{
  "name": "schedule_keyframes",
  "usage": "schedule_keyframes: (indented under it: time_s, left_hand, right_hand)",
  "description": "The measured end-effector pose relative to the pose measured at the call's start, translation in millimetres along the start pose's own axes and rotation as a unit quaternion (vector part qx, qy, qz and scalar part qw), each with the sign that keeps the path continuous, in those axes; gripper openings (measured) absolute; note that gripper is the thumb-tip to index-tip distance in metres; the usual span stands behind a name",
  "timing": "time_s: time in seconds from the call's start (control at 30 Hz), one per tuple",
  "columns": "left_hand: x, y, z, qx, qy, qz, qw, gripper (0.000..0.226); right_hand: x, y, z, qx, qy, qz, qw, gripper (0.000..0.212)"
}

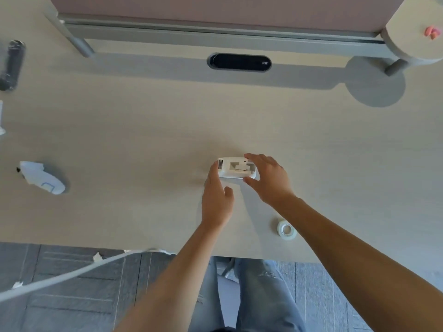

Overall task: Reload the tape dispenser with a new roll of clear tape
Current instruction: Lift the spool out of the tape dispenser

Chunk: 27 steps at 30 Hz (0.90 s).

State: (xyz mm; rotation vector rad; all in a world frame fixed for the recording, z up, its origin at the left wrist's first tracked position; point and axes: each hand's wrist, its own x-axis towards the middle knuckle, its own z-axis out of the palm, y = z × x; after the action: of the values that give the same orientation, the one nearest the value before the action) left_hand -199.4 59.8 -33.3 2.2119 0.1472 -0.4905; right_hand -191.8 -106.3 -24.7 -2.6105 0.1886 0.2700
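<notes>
A white tape dispenser point(236, 167) lies on the light wooden desk point(143, 130), its open well facing up with no roll visible inside. My right hand point(268, 180) grips its right end, fingers over the far side and thumb on the near side. My left hand point(217, 200) rests against its left end with fingers extended and thumb apart. A new roll of clear tape point(285, 230) lies flat on the desk near the front edge, below my right forearm and apart from both hands.
A white crumpled plastic wrapper point(42, 178) lies at the left. A dark cylindrical object point(12, 64) is at the far left back. A black oval cable port point(239, 63) sits at the back centre. A white cable point(60, 276) hangs past the desk's front edge.
</notes>
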Motion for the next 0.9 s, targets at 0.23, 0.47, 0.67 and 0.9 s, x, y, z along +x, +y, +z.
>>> schedule_keyframes:
  time_s: [0.23, 0.47, 0.67, 0.9]
  left_hand:
    - [-19.7, -35.3, 12.5, 0.022, 0.054, 0.074, 0.996, 0.072]
    - [-18.8, -66.1, 29.2, 0.024, 0.101, 0.145, 0.984, 0.072]
    - [-22.2, -81.6, 35.7, 0.055, 0.142, 0.188, 0.970, 0.079]
    - [-37.6, -104.3, 42.8, 0.140, 0.118, 0.307, 0.934, 0.091]
  right_hand:
    - [-25.6, 11.1, 21.1, 0.008, 0.030, -0.043, 0.999, 0.063]
    - [-35.9, 20.8, 34.9, 0.033, 0.069, -0.045, 0.996, 0.065]
    - [-47.9, 20.5, 39.7, 0.022, 0.086, -0.041, 0.995, 0.058]
    - [-68.5, 25.7, 63.8, 0.020, 0.143, -0.058, 0.988, 0.054]
